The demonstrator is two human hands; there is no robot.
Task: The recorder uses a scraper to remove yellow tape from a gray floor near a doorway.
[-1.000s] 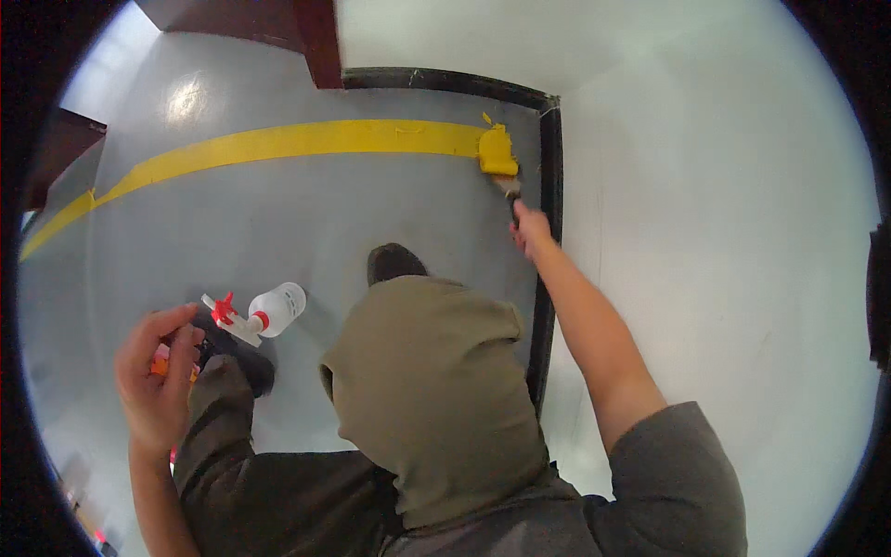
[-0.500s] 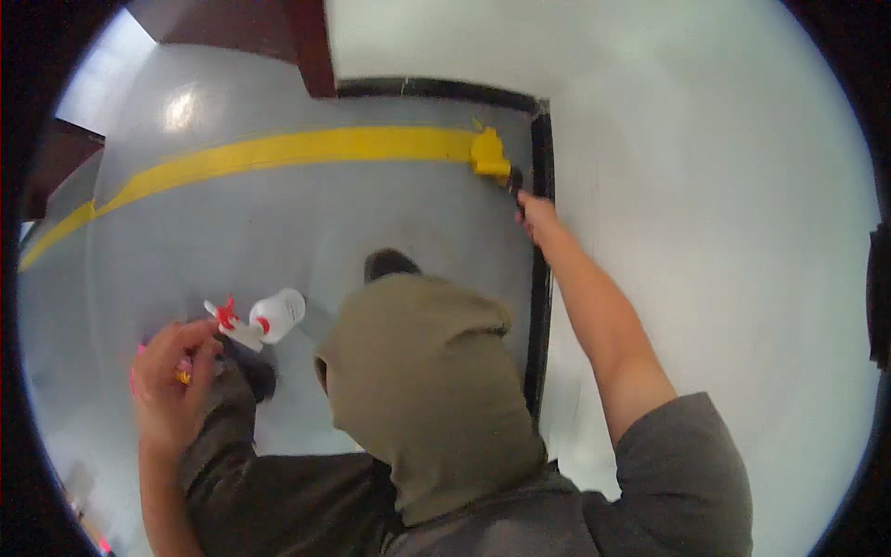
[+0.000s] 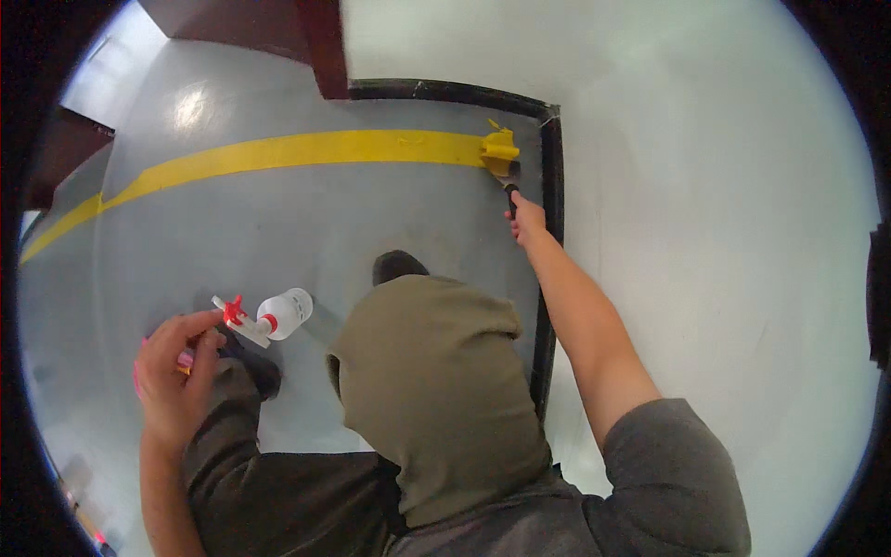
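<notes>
My right hand (image 3: 529, 221) is wrapped round the dark handle of a scraper (image 3: 511, 184). Its blade meets the end of a wide yellow tape strip (image 3: 362, 147) on the grey floor. A crumpled yellow piece (image 3: 501, 147) is bunched up at the blade. On the left, my left hand (image 3: 176, 376) is loosely curled above my knee, index finger toward a white spray bottle (image 3: 286, 313) with a red and white trigger head. Something pink (image 3: 186, 358) with a bit of yellow shows between thumb and fingers; most of it is hidden behind the hand.
A black baseboard (image 3: 552, 186) runs along the white wall (image 3: 696, 232) on the right and turns at the far corner. A dark red post (image 3: 322, 46) stands at the far side. My shoe (image 3: 397, 266) shows ahead of my khaki hood or cap (image 3: 427, 371).
The scraper has drawn back slightly toward me, and the yellow piece at its blade now looks more folded. The view has shifted a little. My left hand stays by the bottle.
</notes>
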